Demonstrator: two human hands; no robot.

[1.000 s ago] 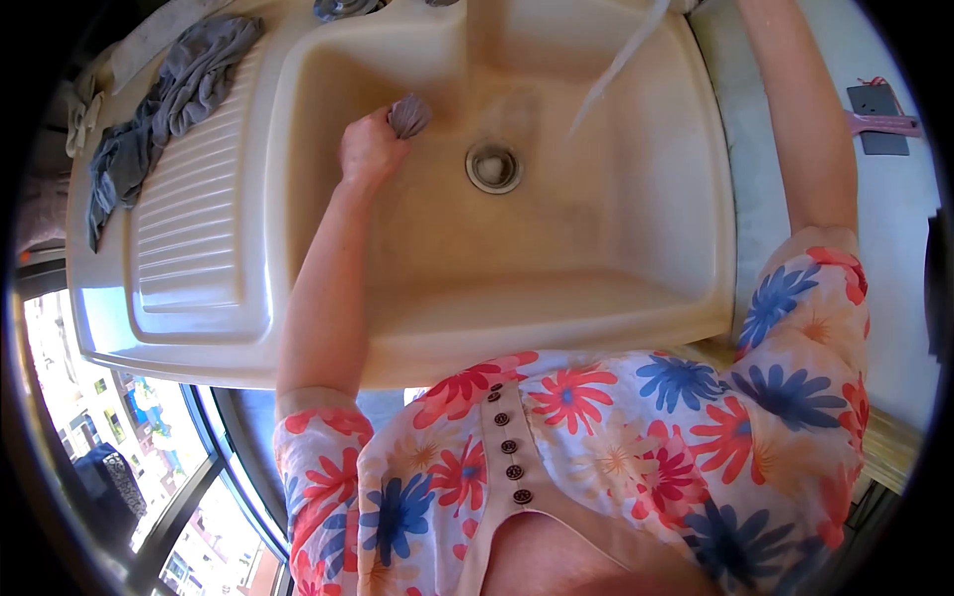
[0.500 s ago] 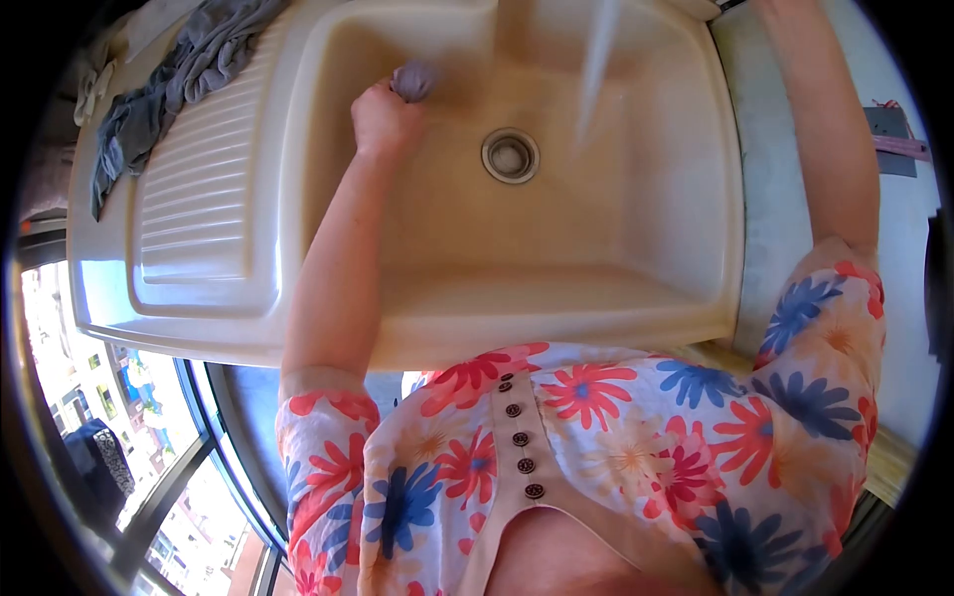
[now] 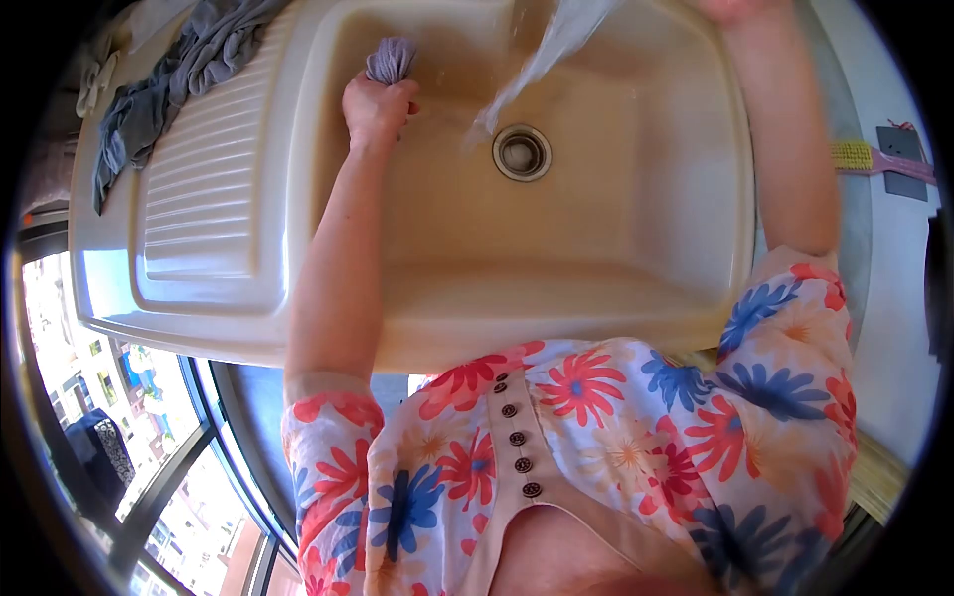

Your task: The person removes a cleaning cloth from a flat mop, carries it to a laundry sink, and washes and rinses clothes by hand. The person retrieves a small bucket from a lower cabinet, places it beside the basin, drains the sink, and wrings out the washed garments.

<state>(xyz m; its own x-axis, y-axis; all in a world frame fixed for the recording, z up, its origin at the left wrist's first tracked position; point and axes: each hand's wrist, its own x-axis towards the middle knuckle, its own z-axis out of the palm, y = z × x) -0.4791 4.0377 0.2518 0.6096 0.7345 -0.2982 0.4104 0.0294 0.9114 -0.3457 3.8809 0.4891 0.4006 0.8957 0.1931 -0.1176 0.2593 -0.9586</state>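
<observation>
Left hand (image 3: pixel 378 111): fingers clamped round a bunched cloth (image 3: pixel 392 62), near the left wall of the sink (image 3: pixel 745 214), likely so drips fall inside
Right hand (image 3: pixel 733 8): at the sink's far right corner, cut off; cannot tell its grip
Water (image 3: pixel 552 45): slants leftward between the hands, apart from the bunched cloth
Grey fabric (image 3: pixel 204 60): heaped by the drainboard's (image 3: pixel 199 214) far left corner, seemingly out of the splash
Brush (image 3: pixel 852 156): beyond the sink's right edge

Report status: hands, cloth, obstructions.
Left hand grips bunched cloth, left side of sink. Right hand at picture edge, grip unclear. Water stream between them.
</observation>
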